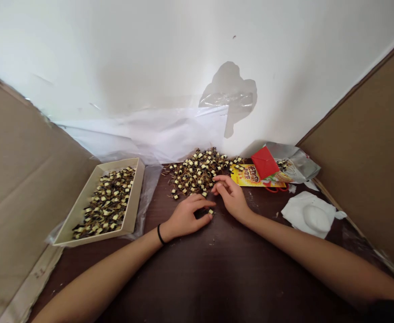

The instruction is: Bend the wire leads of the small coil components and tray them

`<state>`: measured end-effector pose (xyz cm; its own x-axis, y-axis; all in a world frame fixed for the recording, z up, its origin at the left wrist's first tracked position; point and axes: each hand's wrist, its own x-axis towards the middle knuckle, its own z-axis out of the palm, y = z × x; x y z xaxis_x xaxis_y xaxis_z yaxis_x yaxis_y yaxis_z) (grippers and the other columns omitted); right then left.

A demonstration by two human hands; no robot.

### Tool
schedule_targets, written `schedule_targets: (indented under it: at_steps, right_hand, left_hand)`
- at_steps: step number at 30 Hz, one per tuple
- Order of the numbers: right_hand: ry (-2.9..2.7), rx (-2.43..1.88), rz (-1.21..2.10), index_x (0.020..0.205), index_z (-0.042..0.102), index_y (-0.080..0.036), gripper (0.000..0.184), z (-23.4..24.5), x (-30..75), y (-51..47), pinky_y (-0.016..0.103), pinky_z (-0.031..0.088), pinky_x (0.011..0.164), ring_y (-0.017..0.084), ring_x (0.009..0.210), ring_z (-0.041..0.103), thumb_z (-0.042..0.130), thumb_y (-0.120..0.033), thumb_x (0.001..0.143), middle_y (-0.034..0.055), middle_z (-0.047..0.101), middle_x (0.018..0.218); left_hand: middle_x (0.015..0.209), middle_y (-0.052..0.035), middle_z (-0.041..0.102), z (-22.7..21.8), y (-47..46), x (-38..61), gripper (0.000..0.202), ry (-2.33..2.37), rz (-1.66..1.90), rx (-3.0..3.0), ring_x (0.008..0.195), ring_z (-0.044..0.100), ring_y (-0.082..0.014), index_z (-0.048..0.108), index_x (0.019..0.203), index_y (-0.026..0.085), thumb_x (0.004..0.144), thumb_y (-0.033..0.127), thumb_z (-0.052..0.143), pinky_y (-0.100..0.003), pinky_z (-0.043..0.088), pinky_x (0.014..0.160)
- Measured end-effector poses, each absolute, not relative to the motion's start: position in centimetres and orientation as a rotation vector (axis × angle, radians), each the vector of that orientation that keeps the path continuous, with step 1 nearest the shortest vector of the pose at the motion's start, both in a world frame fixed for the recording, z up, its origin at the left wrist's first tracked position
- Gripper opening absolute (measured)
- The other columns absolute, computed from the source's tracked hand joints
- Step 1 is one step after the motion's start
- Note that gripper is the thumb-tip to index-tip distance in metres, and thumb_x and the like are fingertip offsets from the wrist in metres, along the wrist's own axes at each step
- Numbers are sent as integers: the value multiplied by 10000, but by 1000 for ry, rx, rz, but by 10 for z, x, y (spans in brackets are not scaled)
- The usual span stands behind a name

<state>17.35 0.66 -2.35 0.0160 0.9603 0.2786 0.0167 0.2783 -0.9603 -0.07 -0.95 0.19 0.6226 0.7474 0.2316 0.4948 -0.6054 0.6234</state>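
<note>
Near the bench's [217, 273] back edge, a parts pile [197, 172] is lying presumably handy; my left hand [188, 216] is framing one part [211, 211], my right hand [231, 197] half-curled, grips unclear.

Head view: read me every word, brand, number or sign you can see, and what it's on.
No text is clear enough to quote.
Yellow packet: large dark stylised characters, too blurred to read.
Cardboard strip, lower left: small reddish marks, too blurred to read.

Brown panels [368, 134], seemingly cardboard, flank a white wall [133, 58].
</note>
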Motion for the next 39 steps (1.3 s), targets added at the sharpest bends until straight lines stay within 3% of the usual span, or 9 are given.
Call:
schedule_targets:
  at_steps: [4,7,12,14,17,20,23,34,39]
  right_hand:
    - [-1509,-973,801,954,596,-176,172,-21,174,1,310,479,761,155,791,608,462,-256,882,39,648,827]
    - [-1627,-896,738,883,624,-183,180,-11,171,-10,332,474,801,171,843,602,455,-246,890,55,654,864]
    - [-1597,-645,1279,1181,526,-196,362,10,157,-43,360,433,928,185,1050,571,393,-426,934,88,627,1102]
    - [-1504,-525,1549,1220,504,-189,465,15,151,-55,355,412,947,185,1062,558,373,-521,921,88,608,1115]
    - [-1148,-404,1900,1238,478,-221,523,18,142,-65,308,455,821,157,891,582,472,-581,858,40,606,974]
    - [-798,-273,2079,974,585,-208,376,21,133,-69,271,444,793,127,775,557,583,-545,805,-4,578,812]
    - [-636,-264,2083,730,555,-184,308,26,124,-71,236,431,752,110,725,522,655,-472,772,-20,543,733]
    - [-745,-459,1890,753,527,-201,295,30,88,-64,218,397,627,101,646,463,753,-363,655,-44,516,706]
    - [-753,-478,1879,715,519,-192,370,32,92,-59,238,433,670,99,625,485,693,-518,700,-44,519,643]
  left_hand:
    - [642,8,557,3,-11,-3,113,1167,1021,2237,576,473,-108,646,782,155,774,116,540,-220,392,576]
    - [570,22,533,11,-18,-1,216,1133,1151,2083,528,456,-90,567,598,155,771,60,479,-206,357,537]
    - [499,26,464,33,-51,9,408,686,1060,1785,535,441,-81,419,426,143,819,121,528,-204,353,556]
    - [507,34,425,39,-63,11,420,609,1039,1529,506,382,-71,392,442,140,810,179,590,-199,315,515]
    - [572,35,420,44,-72,13,269,507,1065,1255,552,372,-86,498,575,152,729,242,699,-207,310,526]
    - [632,20,434,47,-74,16,167,472,1176,1145,602,392,-104,569,681,162,707,252,707,-221,327,561]
    - [645,15,426,50,-74,18,118,464,1259,1088,586,373,-100,590,707,162,727,250,666,-222,317,546]
    - [646,1,496,57,-74,15,134,679,1543,1085,569,403,-102,607,760,168,718,290,645,-205,316,492]
    - [714,8,520,72,-63,12,182,682,1370,878,470,312,-50,568,828,165,671,224,637,-167,199,402]
